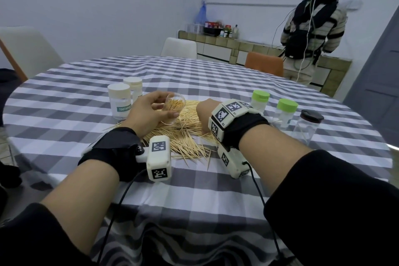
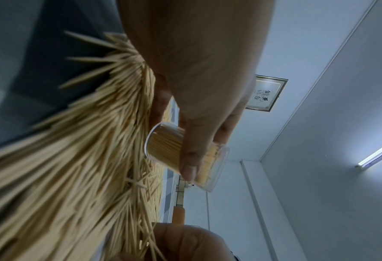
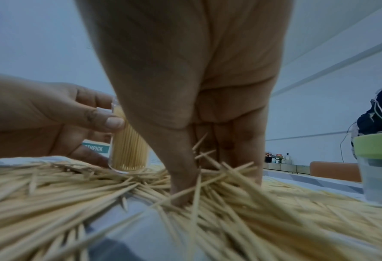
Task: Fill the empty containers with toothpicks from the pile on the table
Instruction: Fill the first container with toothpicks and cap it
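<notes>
Currently the two white-capped containers (image 1: 124, 99) stand capped at far left on the checked worktop (image 1: 64, 114), one labelled TOOTHPICK. Next over, the left hand (image 1: 149, 112) grips the open clear container (image 1: 172, 109) — fingers (image 2: 191, 159) curled round its wall, base resting on the toothpick pile (image 1: 183, 134), mouth tilted up and toward the right hand. It looks nearly packed with toothpicks standing on end.

Just beside it, the right hand (image 1: 205, 112) is down in the pile, fingers (image 3: 183, 176) closed in a pinch among the sticks; whether they actually hold a bundle cannot be told, since the sticks hide the tips.

Key relation: the container mouth sits up and left of the right fingers, near, long axis close to upright — so any bundle would need turning from flat to roughly vertical before it goes in.

Further right, two green-capped containers (image 1: 285, 112) and a dark-lidded jar (image 1: 307, 127) wait, apparently empty.
</notes>
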